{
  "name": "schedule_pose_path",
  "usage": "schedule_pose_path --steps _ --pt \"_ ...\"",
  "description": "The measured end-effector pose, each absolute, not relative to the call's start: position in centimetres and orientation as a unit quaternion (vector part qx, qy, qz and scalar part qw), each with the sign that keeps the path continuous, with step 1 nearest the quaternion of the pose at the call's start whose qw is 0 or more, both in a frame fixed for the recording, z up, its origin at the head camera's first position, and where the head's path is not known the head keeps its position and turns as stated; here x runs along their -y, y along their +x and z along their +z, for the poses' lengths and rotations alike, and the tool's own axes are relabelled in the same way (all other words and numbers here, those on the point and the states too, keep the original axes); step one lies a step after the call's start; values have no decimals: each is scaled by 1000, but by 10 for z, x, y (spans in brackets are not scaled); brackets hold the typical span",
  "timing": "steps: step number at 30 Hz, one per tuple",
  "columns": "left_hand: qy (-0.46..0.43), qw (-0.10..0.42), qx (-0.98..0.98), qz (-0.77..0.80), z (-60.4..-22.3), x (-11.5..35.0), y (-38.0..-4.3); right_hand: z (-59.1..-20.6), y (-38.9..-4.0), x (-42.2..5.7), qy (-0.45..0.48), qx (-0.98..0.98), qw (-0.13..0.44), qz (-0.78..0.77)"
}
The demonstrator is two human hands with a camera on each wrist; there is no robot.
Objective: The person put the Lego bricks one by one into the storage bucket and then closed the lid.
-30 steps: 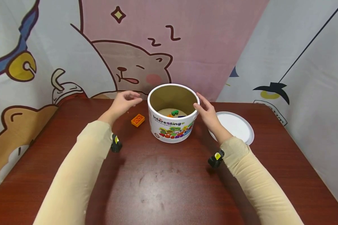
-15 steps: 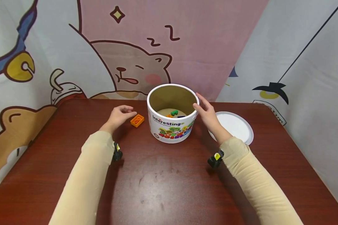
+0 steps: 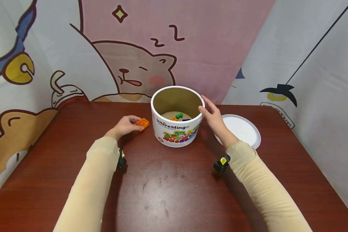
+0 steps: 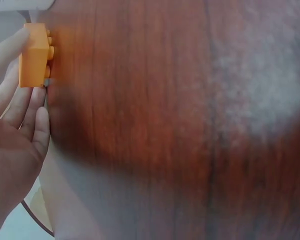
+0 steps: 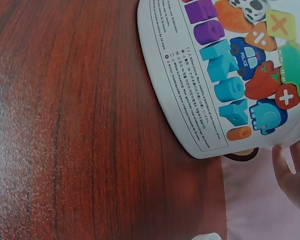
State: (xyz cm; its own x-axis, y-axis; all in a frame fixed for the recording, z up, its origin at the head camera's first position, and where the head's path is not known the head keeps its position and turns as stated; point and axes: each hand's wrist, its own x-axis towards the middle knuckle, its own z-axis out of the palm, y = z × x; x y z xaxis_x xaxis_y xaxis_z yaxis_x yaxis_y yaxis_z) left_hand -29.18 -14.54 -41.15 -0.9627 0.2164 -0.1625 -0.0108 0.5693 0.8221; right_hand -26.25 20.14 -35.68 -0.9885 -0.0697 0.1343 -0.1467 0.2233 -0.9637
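Note:
In the head view my left hand (image 3: 124, 126) pinches an orange toy brick (image 3: 144, 123) between thumb and fingers, just left of a white bucket (image 3: 177, 142). The left wrist view shows this brick (image 4: 34, 60) with its round studs facing right. My right hand (image 3: 216, 122) holds the bucket by its right side, thumb at the rim and fingers along the outer wall. A green brick (image 3: 178, 115) lies inside the bucket with orange and dark blue pieces, partly hidden by the front wall. The right wrist view has the printed bucket (image 5: 175, 100) close up.
A round white lid (image 3: 242, 130) lies on the dark red wooden table (image 3: 168, 187), right of the bucket and partly behind my right forearm. A printed cartoon curtain (image 3: 214, 42) hangs close behind the table's far edge.
My left hand has come down from above the table to the orange brick and taken hold of it, the brick now slightly tilted. The right hand and the bucket stay put.

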Motion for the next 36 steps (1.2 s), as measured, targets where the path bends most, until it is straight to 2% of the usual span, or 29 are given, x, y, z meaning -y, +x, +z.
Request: schedule_pose_path --steps 15,24,36 --pt "59 118 -890 436 -404 158 -289 -357 -263 -200 66 783 30 618" --pt "52 123 -882 451 -384 170 -286 -356 -261 -201 64 785 29 615" --pt "70 94 -883 455 -351 183 -285 -356 -262 -201 62 790 33 608"
